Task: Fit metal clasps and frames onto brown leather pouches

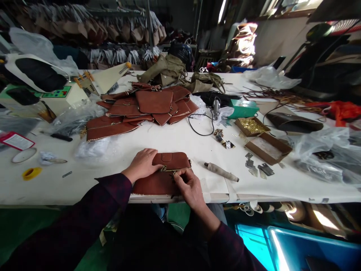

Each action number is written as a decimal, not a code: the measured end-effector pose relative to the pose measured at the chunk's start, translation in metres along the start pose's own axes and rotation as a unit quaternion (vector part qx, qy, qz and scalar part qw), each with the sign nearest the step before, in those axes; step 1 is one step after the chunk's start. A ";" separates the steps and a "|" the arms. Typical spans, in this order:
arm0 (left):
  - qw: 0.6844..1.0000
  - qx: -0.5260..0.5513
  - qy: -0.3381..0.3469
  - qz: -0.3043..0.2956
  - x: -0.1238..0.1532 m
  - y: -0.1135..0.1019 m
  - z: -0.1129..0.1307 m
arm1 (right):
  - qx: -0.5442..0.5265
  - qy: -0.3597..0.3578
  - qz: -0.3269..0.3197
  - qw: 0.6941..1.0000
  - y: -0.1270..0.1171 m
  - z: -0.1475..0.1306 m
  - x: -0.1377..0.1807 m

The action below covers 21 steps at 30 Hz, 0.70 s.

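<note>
A brown leather bag piece lies flat at the table's front edge, with a brass zipper running across it. My left hand rests on its upper left side, fingers stretched over the leather and the thumb beside the zipper's pull end. Over the right part of the zipper, my right hand is closed in a pinch between thumb and forefinger. Something small and dark, metallic-looking, shows at those fingertips; its kind is too small to tell. A wrapped, stick-like tool lies to the right of the bag piece.
Brown leather pieces are piled behind. Right of them are a box of gold-coloured fittings, a second cardboard box and metal plates. A yellow tape ring and a white-green machine stand left.
</note>
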<state>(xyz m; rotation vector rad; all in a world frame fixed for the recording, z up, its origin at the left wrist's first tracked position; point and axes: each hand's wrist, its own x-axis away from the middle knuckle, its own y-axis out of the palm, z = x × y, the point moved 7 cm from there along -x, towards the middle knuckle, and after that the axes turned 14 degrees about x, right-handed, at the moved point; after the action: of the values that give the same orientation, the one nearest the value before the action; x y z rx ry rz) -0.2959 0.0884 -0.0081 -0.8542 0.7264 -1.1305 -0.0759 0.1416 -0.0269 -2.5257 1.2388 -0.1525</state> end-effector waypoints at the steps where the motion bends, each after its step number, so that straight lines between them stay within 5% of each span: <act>1: 1.000 -0.005 0.001 -0.010 -0.006 0.002 -0.003 | 0.001 0.004 0.000 1.000 0.001 0.003 -0.002; 15: 0.987 -0.140 0.052 0.055 0.021 -0.021 0.039 | 0.018 0.010 0.006 1.000 0.007 0.004 0.000; 21: 0.990 -0.112 0.057 0.065 0.030 -0.026 0.047 | 0.026 -0.004 0.004 1.000 0.007 0.002 0.002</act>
<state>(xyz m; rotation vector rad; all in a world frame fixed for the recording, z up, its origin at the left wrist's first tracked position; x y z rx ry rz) -0.2599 0.0644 0.0356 -0.9204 1.0045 -0.9986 -0.0798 0.1366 -0.0311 -2.4744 1.2245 -0.1695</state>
